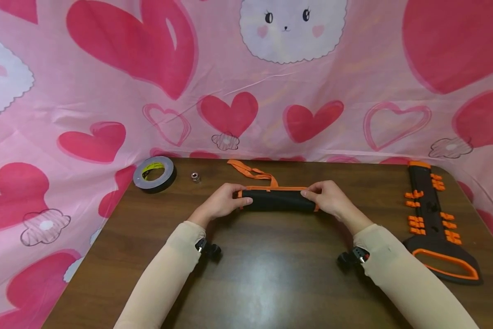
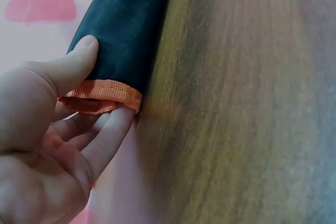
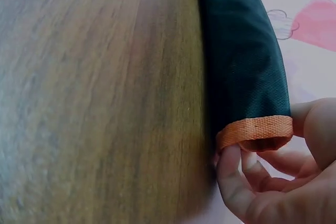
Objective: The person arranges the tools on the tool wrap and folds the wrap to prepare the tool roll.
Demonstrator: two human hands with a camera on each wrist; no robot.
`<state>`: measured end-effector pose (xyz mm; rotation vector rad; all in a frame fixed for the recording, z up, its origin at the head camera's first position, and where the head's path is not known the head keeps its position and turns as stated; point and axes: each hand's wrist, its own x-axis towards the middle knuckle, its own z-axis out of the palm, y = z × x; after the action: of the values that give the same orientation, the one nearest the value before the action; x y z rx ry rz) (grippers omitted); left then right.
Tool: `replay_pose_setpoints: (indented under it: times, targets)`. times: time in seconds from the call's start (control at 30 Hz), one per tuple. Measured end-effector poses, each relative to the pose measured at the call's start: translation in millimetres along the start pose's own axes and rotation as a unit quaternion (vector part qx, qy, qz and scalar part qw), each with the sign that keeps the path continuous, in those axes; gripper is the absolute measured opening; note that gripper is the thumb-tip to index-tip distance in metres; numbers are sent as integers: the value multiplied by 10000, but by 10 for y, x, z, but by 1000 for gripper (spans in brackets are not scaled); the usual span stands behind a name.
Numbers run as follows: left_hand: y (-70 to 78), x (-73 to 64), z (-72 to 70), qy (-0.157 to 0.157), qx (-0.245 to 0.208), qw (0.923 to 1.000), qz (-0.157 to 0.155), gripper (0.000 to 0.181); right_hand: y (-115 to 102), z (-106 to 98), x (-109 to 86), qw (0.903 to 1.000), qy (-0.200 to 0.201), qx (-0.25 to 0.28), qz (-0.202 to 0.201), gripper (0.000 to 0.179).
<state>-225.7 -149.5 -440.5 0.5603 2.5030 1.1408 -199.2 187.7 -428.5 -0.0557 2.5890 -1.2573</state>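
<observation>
In the head view a black fabric tool roll (image 1: 277, 201) with orange edging lies folded across the table, its orange strap (image 1: 252, 171) trailing behind it. My left hand (image 1: 223, 201) grips its left end, thumb on the near side. At the opposite end my right hand (image 1: 329, 197) pinches the fabric with thumb and fingers. The left wrist view has the left thumb (image 2: 84, 51) on the black cloth and fingers beneath the orange trim (image 2: 105, 90). In the right wrist view the fingers (image 3: 233, 174) touch the orange-edged end (image 3: 257, 126). The inside of the roll is hidden.
A roll of tape (image 1: 164, 185) and a small metal socket (image 1: 195, 177) sit at the back left of the table (image 1: 254, 283). On the right lies a black rack (image 1: 427, 205) with orange clips and a looped handle. Pink heart-print cloth (image 1: 271, 77) hangs behind.
</observation>
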Motion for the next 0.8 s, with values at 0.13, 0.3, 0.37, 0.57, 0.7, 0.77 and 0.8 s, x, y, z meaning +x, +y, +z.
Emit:
replay_pose_setpoints:
  times: [0.13, 0.3, 0.37, 0.57, 0.7, 0.77, 0.8]
  targets:
    - [8, 27, 5, 92, 45, 9999, -44, 40, -10, 33, 15, 9988, 306, -59, -385, 31]
    - [44, 65, 33, 123, 92, 9998, -138, 36, 4, 38, -23, 9824, 719, -919, -1459, 24]
    - [62, 74, 51, 139, 143, 9996, -205, 36, 20, 16, -67, 9742, 680, -1225, -1768, 29]
    - [95, 84, 65, 262, 203, 9986, -413, 43, 72, -12, -139, 9621, 423, -1663, -2118, 45]
    - [104, 64, 78, 521, 114, 9973, -503, 44, 70, -31, -92, 9637, 377, -1614, -2094, 41]
    - [102, 57, 92, 646, 85, 9964, -546, 40, 67, -47, -65, 9648, 331, -1585, -2071, 40]
    - [103, 52, 98, 702, 86, 9959, -568, 40, 64, -53, -53, 9662, 306, -1565, -2028, 40]
